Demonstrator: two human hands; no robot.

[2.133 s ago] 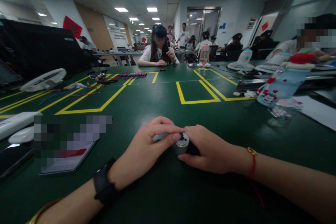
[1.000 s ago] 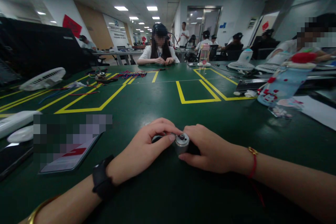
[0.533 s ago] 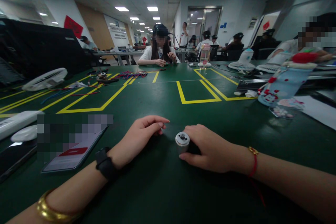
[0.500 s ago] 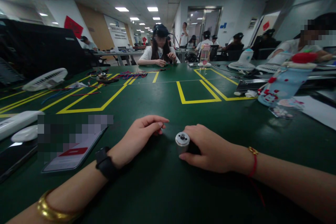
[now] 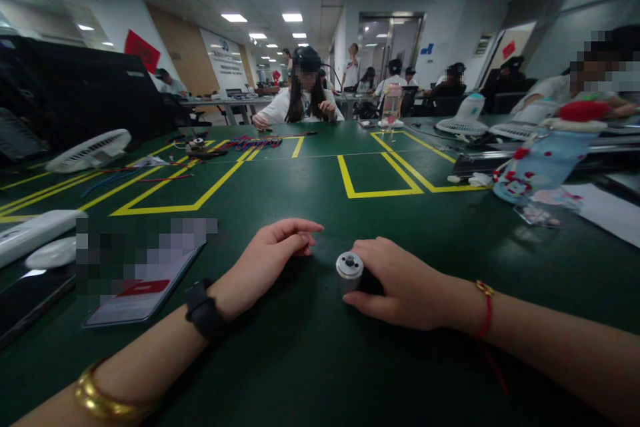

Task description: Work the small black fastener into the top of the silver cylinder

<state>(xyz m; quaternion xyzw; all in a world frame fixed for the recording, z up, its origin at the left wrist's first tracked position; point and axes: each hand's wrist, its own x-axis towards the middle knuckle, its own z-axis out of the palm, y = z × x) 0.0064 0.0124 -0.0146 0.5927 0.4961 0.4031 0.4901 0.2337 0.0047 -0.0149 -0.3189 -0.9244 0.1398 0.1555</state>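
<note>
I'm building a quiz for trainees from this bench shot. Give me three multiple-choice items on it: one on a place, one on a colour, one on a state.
1. Where is the phone?
A. left of the left hand
B. right of the right hand
C. under the motor

2. What colour are the lines taped on the table?
A. white
B. yellow
C. red

3. What does the right hand do?
A. lies flat
B. holds the motor
C. points up

Key:
1 A, the phone lies beyond the left hand.
2 B, the lines on the green table are yellow.
3 B, the right hand wraps the small metal motor.
</note>
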